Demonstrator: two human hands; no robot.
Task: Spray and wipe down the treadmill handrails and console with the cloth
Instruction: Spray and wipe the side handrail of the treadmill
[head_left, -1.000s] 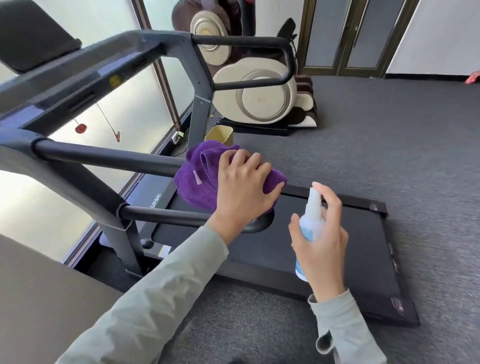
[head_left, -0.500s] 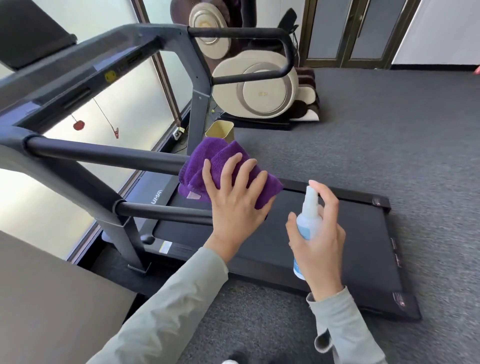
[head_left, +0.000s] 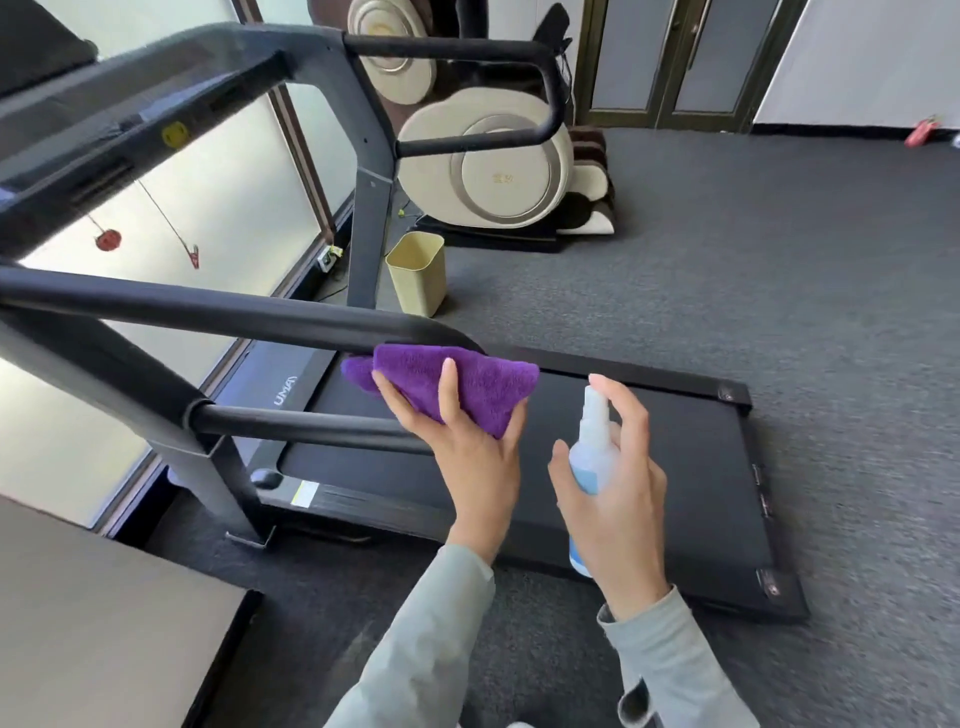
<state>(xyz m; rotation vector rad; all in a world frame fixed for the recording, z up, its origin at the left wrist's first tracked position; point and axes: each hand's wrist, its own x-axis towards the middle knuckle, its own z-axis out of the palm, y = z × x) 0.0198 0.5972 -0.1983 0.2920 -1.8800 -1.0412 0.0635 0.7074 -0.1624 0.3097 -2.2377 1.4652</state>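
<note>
My left hand holds a folded purple cloth just under the curved end of the near black handrail; the cloth's top edge touches the rail. My right hand grips a small clear spray bottle with a blue label, index finger raised over its white nozzle. The bottle stands upright to the right of the cloth, above the treadmill belt. The far handrail loops at the upper middle. The console slants across the upper left.
A beige bin stands on the carpet beyond the treadmill. A cream massage chair sits behind it near dark doors. A grey tabletop fills the lower left corner. Frosted windows run along the left.
My left hand has slid the cloth off the top of the near handrail's end and down to its underside. The right hand and bottle have stayed about where they were.
</note>
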